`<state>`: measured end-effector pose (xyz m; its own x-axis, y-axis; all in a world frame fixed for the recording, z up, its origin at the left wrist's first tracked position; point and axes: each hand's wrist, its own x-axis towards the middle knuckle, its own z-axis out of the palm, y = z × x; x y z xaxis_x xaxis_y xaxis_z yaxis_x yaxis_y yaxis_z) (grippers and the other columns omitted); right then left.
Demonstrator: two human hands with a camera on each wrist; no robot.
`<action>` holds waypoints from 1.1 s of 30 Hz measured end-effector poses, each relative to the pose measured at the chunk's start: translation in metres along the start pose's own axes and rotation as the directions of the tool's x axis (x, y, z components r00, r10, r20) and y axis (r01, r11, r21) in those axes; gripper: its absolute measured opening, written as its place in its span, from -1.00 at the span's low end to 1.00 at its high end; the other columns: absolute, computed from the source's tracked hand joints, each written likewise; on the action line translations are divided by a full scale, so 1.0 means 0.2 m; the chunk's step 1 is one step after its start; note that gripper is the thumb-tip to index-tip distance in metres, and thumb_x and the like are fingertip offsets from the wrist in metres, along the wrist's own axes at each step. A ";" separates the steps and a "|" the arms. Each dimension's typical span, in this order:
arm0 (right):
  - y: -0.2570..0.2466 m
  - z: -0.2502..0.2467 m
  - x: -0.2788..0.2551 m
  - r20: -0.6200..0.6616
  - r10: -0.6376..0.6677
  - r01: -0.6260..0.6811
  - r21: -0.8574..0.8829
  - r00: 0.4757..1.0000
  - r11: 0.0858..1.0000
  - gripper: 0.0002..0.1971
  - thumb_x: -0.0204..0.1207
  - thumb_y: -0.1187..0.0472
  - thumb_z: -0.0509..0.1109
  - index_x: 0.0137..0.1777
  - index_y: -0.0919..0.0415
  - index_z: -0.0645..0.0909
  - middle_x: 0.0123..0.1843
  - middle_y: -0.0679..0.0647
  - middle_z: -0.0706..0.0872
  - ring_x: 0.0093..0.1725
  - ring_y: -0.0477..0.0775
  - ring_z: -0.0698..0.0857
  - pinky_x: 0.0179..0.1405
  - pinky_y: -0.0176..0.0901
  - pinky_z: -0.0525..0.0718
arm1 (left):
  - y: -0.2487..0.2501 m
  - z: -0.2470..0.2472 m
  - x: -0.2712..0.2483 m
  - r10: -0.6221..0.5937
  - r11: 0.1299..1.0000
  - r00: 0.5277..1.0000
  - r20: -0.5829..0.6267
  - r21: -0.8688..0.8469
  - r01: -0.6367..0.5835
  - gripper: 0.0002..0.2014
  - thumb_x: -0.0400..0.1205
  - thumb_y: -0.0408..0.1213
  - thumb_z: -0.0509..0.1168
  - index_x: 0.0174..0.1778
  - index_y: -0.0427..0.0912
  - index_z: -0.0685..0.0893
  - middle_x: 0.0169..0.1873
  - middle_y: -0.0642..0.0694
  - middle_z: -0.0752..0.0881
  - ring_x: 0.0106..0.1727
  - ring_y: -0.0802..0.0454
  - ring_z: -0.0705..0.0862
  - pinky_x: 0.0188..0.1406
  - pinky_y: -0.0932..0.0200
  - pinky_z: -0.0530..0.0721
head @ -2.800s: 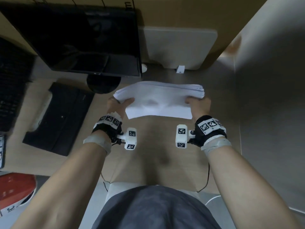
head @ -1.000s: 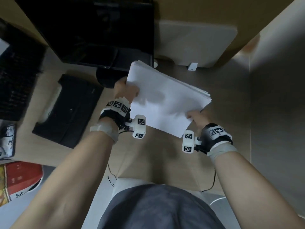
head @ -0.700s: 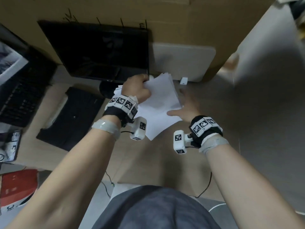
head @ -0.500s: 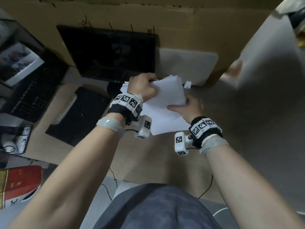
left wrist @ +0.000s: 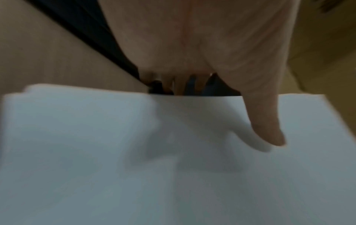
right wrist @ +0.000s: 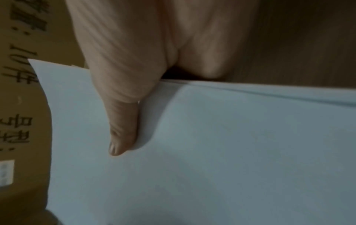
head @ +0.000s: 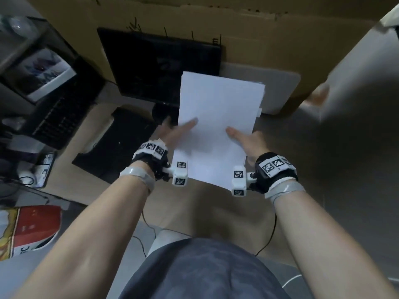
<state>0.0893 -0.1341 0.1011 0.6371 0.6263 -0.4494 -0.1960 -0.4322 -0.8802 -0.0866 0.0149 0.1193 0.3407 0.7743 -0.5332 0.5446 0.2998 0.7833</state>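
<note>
A stack of white paper sheets point(head: 218, 126) is held up above the desk, long side pointing away from me. My left hand point(head: 172, 132) grips its left edge, thumb flat on the top sheet and fingers hidden beneath. My right hand point(head: 248, 141) grips the right edge the same way. In the left wrist view the thumb point(left wrist: 265, 126) lies on the paper point(left wrist: 173, 167). The right wrist view shows the other thumb point(right wrist: 121, 129) on the top sheet point(right wrist: 212, 152), with the sheet edges slightly fanned at the upper right.
A dark monitor point(head: 159, 65) stands behind the stack, with a black flat device point(head: 114, 145) on the wooden desk point(head: 216, 212) at left. A keyboard point(head: 58, 117) lies farther left. A white panel point(head: 278, 91) leans against cardboard point(head: 237, 22). A grey partition point(head: 356, 126) bounds the right side.
The stack was turned from lying crosswise to pointing lengthwise away from me. Both hands shifted their hold to its side edges, thumbs on top.
</note>
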 end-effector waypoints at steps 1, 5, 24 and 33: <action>0.00 0.01 0.00 0.009 0.018 -0.018 0.011 1.000 1.000 -0.58 0.28 -0.13 0.67 -0.13 0.19 0.69 -0.16 -0.03 0.79 -0.13 -0.05 0.78 -0.14 -0.26 0.68 | -0.07 0.00 0.01 -0.061 0.998 0.995 0.075 -0.025 0.063 0.21 0.00 0.47 0.55 0.48 -0.23 0.51 0.29 -0.25 0.69 0.23 -0.30 0.70 0.30 -0.32 0.62; 0.04 0.07 0.04 0.029 0.154 -0.155 0.015 0.988 0.988 -0.17 0.08 -0.36 0.67 0.12 0.29 0.57 0.04 0.08 0.78 0.02 0.10 0.78 0.14 0.06 0.72 | -0.27 -0.04 0.11 -0.156 0.986 0.960 0.232 -0.019 0.164 -0.18 0.13 0.32 0.61 0.17 -0.17 0.72 -0.02 -0.11 0.84 0.00 -0.18 0.82 0.16 -0.20 0.73; 0.57 0.31 0.01 0.121 0.468 -0.478 0.362 0.875 0.800 -0.59 0.62 -0.03 0.30 0.30 0.22 0.70 0.18 0.24 0.79 0.14 0.24 0.79 0.09 0.14 0.76 | -0.67 0.02 0.46 -0.284 0.930 0.948 0.142 0.282 0.236 -0.49 0.57 -0.16 0.45 0.35 -0.39 0.56 0.26 -0.32 0.66 0.25 -0.28 0.66 0.21 0.00 0.61; 0.62 0.23 0.01 0.226 0.390 -0.428 0.157 0.893 0.890 -0.71 0.54 0.20 0.45 0.26 0.09 0.71 0.15 0.32 0.78 0.18 0.39 0.74 0.23 0.39 0.66 | -0.67 0.08 0.38 -0.384 0.889 0.922 0.057 0.292 0.352 -0.44 0.58 -0.13 0.44 0.37 -0.41 0.50 0.32 -0.32 0.61 0.34 -0.28 0.61 0.19 0.09 0.55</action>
<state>0.0327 -0.1568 -0.0171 0.3240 0.5373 -0.7787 -0.5642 -0.5510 -0.6149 -0.1222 0.0242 -0.0317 0.1490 0.5667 -0.8103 0.8278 0.3768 0.4157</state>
